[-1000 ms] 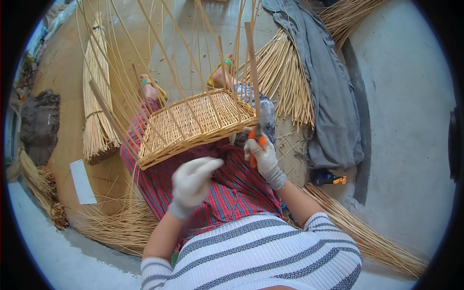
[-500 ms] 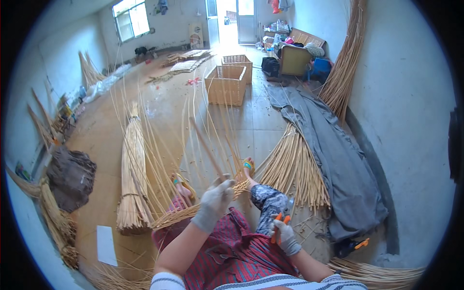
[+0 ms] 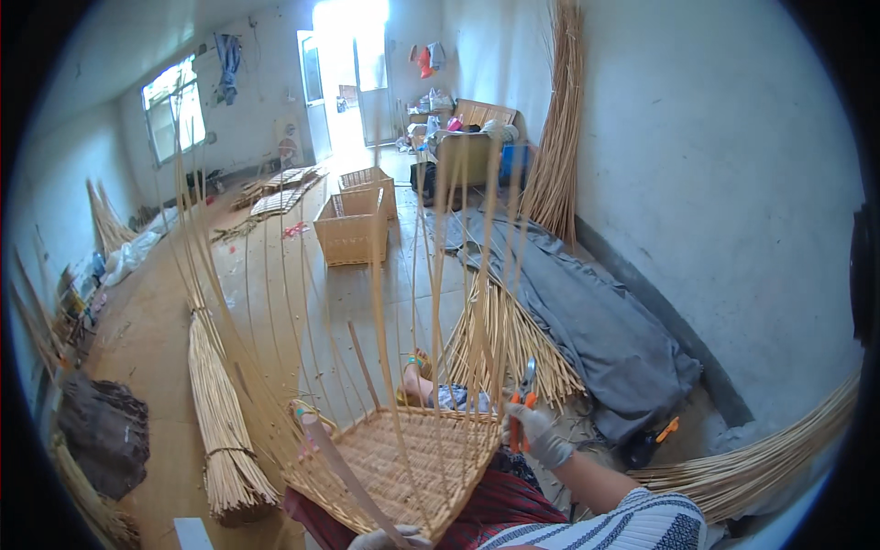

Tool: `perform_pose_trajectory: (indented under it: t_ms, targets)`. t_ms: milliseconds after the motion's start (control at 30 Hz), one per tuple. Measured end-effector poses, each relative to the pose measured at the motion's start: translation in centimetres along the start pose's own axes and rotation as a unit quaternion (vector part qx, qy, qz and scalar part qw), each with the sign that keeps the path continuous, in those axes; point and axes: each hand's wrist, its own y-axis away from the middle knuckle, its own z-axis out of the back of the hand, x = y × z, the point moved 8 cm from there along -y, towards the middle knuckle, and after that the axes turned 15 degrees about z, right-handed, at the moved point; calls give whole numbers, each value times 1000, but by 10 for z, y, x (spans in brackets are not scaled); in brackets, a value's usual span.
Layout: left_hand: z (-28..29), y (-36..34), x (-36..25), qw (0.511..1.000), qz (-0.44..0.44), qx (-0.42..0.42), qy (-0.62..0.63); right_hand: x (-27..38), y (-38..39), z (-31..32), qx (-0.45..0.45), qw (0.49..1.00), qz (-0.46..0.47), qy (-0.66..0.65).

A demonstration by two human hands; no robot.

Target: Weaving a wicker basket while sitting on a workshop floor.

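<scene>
Across a person's lap (image 3: 500, 495), an unfinished woven basket (image 3: 412, 463) lies tilted, its flat bottom showing and long thin canes (image 3: 376, 302) rising around its edge. The right hand (image 3: 539, 434), in a pale glove, is closed around the orange handles of a pair of shears (image 3: 524, 401), blades pointing up, just beside the basket's far right corner. The left hand (image 3: 392, 539), also gloved, is at the basket's near edge, by the foot of a wooden stick (image 3: 341, 466); only part of it shows, and I cannot tell whether its fingers are closed. A second stick (image 3: 363, 365) stands at the far edge. Farther off, two box-shaped baskets (image 3: 353, 240) sit on the floor (image 3: 151, 357) before me, toward a bright doorway (image 3: 346, 82). A tied bundle of pale reeds (image 3: 225, 412) lies to the left; to the right, a grey cloth (image 3: 596, 339) partly covers a fan of cut canes (image 3: 513, 339), and a tall brown bundle (image 3: 555, 119) leans against the wall (image 3: 715, 211).
</scene>
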Motion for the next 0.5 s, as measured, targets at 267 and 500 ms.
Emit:
perform_pose_trajectory:
  t_ms: [267,500]
  targets:
    - [133,7,15,900,-207,-382,-43,-40,20,-12,9,998,-23,59]
    - [176,16,48,852,-220,-476,-9,-69,5,-43,120,972,47,195]
